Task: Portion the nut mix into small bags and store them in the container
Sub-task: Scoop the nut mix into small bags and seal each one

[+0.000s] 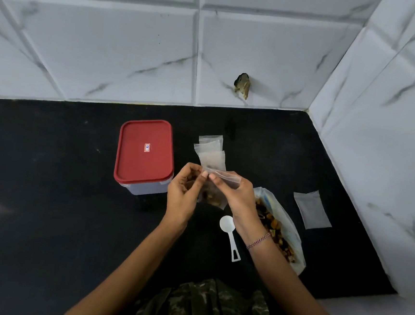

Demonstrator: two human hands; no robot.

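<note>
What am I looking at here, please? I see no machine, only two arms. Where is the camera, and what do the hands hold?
There is no machine: a person works with bare hands, and the one camera sits on the person's head, looking down. The left hand and right hand both pinch the top edge of a small bag that holds nut mix. On the black counter lie a container with a red lid, a stack of empty bags, a single empty bag, a white spoon and the large bag of nut mix.
</note>
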